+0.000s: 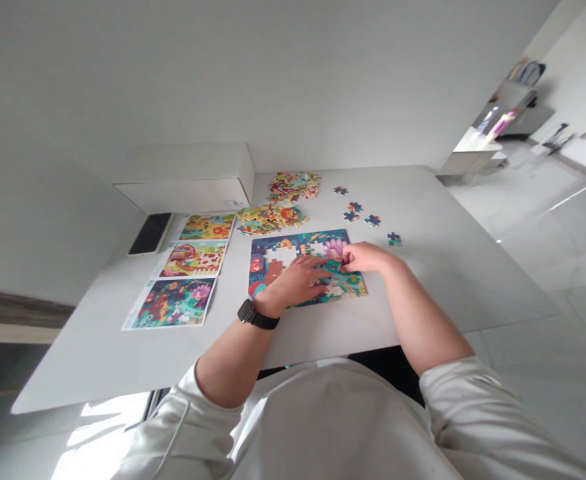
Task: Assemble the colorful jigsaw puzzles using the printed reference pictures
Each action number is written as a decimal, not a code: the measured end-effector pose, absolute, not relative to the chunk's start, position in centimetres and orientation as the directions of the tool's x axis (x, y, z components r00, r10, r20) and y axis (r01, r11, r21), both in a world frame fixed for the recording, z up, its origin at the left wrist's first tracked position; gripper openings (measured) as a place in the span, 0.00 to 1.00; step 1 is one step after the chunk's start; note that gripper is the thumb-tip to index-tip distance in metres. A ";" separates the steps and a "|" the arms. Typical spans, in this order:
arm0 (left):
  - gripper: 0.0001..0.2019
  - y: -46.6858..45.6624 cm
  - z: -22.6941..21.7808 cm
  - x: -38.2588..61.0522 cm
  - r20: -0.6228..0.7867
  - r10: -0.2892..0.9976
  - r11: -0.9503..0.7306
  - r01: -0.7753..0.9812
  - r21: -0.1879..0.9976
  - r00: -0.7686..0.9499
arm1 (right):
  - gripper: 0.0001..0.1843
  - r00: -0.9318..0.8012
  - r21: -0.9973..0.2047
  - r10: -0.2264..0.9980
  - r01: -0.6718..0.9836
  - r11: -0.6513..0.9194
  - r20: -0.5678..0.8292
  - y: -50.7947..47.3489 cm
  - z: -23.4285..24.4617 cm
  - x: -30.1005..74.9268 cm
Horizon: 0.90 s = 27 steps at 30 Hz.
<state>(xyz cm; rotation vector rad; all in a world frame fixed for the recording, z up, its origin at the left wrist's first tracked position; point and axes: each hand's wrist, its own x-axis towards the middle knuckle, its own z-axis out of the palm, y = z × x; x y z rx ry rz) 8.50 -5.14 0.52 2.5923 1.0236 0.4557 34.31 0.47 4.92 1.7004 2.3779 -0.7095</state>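
A partly filled jigsaw puzzle point(357, 285) with a dark blue and teal animal picture lies in front of me, white gaps showing in its upper half. My left hand point(300, 280), a black watch on its wrist, rests flat across the puzzle's middle with the fingers spread. At the puzzle's right side my right hand point(364, 257) is closed, its fingertips curled down onto the picture beside the purple peacock point(336, 249). Whatever is under those fingertips is hidden. Loose blue pieces lie beyond the right hand, among them one puzzle piece point(395, 239).
Behind the puzzle are a yellow pile of pieces point(273, 219) and a red-and-green pile point(293, 185). A sheet with three reference pictures point(175, 303) lies left, near a phone point(151, 233). A white box point(187, 193) stands against the wall on the white table point(453, 267).
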 end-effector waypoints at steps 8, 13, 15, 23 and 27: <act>0.15 -5.1 0.4 8.5 0.191 0.702 -0.697 0.606 0.384 0.686 | 0.10 -0.372 -0.361 0.856 0.901 0.240 -0.359 0.6 4.7 34.6; 0.12 -5.2 0.9 8.5 0.204 0.700 -0.698 0.598 0.394 0.684 | 0.12 -0.411 -0.447 0.845 0.862 0.239 -0.340 1.1 4.2 35.2; 0.12 -5.2 1.2 8.4 0.232 0.709 -0.695 0.603 0.392 0.666 | 0.11 -0.416 -0.515 0.854 0.829 0.216 -0.312 1.5 4.0 35.7; 0.12 -4.8 1.8 7.9 0.357 0.765 -0.644 0.645 0.411 0.536 | 0.09 0.140 -0.514 0.989 0.853 -0.094 0.051 4.5 3.0 43.1; 0.12 -4.6 1.6 7.6 0.410 0.774 -0.629 0.658 0.414 0.482 | 0.14 0.316 -0.488 0.949 0.831 -0.266 0.020 5.5 2.7 48.4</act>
